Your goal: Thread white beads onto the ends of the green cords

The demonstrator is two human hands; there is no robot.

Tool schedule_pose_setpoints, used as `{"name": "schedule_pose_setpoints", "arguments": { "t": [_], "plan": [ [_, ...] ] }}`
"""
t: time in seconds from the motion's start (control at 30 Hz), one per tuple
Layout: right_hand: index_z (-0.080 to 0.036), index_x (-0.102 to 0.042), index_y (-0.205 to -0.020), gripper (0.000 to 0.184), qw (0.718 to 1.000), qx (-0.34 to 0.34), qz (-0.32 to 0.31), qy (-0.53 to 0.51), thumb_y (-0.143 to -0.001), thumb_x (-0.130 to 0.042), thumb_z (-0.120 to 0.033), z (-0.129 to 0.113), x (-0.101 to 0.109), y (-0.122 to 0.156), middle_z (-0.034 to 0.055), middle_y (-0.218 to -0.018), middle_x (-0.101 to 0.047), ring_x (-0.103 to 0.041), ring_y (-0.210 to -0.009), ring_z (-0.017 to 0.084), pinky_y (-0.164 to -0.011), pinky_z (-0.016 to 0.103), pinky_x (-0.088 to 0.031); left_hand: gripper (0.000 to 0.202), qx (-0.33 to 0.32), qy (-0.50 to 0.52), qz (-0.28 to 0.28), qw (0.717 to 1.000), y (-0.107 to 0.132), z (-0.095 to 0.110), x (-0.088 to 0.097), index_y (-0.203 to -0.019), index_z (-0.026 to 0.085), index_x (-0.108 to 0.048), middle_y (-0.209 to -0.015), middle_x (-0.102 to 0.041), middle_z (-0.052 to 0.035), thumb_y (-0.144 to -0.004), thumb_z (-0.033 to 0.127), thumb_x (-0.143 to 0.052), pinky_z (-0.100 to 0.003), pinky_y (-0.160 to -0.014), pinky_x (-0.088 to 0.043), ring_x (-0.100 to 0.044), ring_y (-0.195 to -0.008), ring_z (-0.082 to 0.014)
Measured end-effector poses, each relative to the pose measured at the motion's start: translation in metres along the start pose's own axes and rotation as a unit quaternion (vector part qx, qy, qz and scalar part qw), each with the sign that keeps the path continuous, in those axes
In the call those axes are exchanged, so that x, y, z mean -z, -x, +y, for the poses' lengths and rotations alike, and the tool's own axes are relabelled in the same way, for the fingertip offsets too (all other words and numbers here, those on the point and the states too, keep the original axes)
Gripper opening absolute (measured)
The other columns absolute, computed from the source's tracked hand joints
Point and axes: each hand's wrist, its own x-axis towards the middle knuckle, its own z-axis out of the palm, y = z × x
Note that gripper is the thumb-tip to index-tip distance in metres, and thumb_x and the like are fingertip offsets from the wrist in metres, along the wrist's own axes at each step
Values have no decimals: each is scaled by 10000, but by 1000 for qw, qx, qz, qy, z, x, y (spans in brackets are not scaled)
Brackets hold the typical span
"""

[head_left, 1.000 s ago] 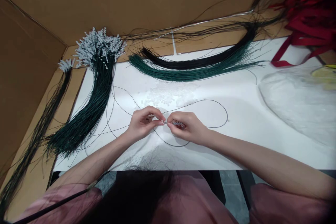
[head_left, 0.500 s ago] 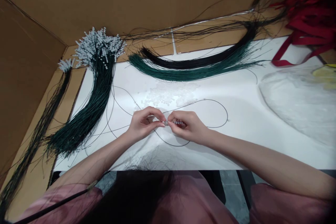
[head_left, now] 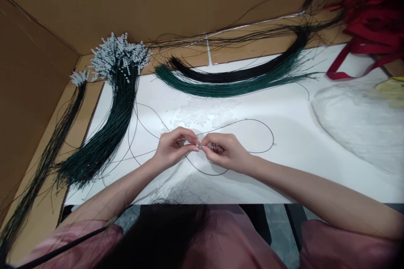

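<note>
Nothing has shifted since a moment ago. Our left hand [head_left: 172,148] and right hand [head_left: 224,151] both pinch the beaded wire [head_left: 212,147].

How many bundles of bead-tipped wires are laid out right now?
2. A large bundle of bead-tipped wires lies at the left edge of the white table; a thin bundle lies farther left on the cardboard. The bundles behind show no beads.

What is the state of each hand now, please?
Left hand: closed, fingertips pinching the thin dark wire.
Right hand: closed, pinching the same wire at a short row of clear beads.
</note>
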Motion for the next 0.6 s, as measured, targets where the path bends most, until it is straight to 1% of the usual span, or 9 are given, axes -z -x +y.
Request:
{"name": "schedule_pose_setpoints", "arguments": {
  "t": [0.13,0.3,0.43,0.6],
  "plan": [
    [-162,-599,-788,106,1000,2,0,-1,-869,-542,-126,0,0,0,-42,-631,-496,-400,-518,64,-513,191,-324,222,-1,-1,-8,1000,0,1,0,-949,182,-658,-816,-736,-46,-779,149,-797,-254,-674,-591,-727,-759,-162],
    [-157,-607,-807,95,1000,7,2,-7,-877,-548,-130,2,-1,1,-45,-632,-490,-395,-515,60,-509,189,-320,233,19,-5,-6,1000,0,2,0,-952,184,-660,-781,-739,-41,-772,185,-808,-228,-604,-571,-724,-710,-156],
    [-158,-607,-802,98,1000,5,3,-3,-877,-549,-132,2,-1,1,-45,-627,-486,-395,-516,64,-508,193,-319,237,15,-2,-6,1000,-1,2,0,-950,183,-662,-773,-736,-36,-767,186,-813,-224,-611,-576,-722,-701,-152],
    [-152,-610,-804,98,1000,8,2,-8,-877,-551,-124,0,0,0,-48,-622,-476,-394,-514,59,-504,187,-317,244,10,7,-8,1000,-1,2,0,-958,176,-665,-779,-739,-35,-764,141,-807,-211,-627,-572,-722,-713,-145]
  ]
}}
